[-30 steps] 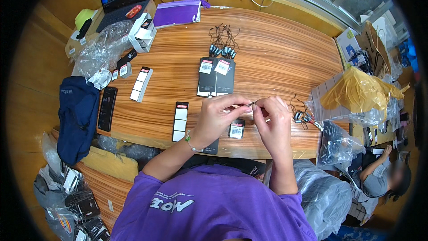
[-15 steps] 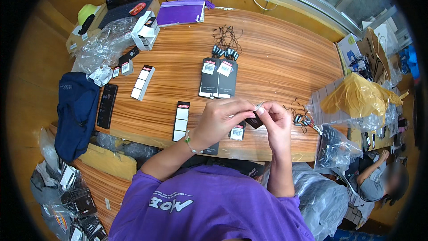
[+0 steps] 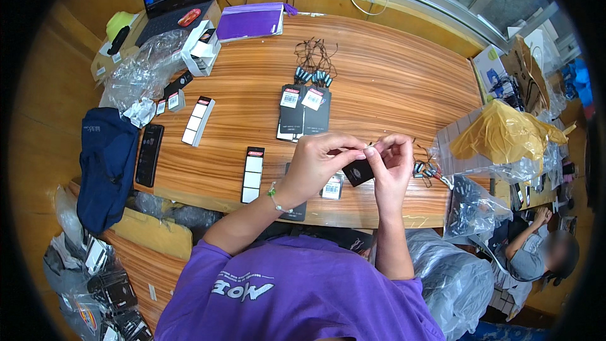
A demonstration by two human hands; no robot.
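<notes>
A small black hang tag [image 3: 358, 173] hangs at my fingertips over the near part of the table. My left hand [image 3: 323, 163] and my right hand [image 3: 391, 163] meet at its upper edge, thumbs and index fingers pinched together. Whether a cord runs through it there is too small to tell. Just below my left hand lies a small stack of stickered tags [image 3: 332, 187], and a larger black tag [image 3: 295, 212] is partly covered by my left wrist. Beyond my hands are two piles of black hang tags [image 3: 304, 113] with white-and-red stickers, their black cords [image 3: 315, 57] spread out behind.
A sticker strip [image 3: 252, 175] and a stack of strips [image 3: 197, 121] lie left. Farther left are a phone [image 3: 150, 155] and a navy pouch [image 3: 104, 164]. Loose corded strings [image 3: 425, 169] and a clear plastic bag [image 3: 473, 209] are right. Another person [image 3: 536, 249] sits far right.
The black tag has turned and shows more of its face between my hands. My fingers have shifted slightly at its edge. The whole view has moved a little.
</notes>
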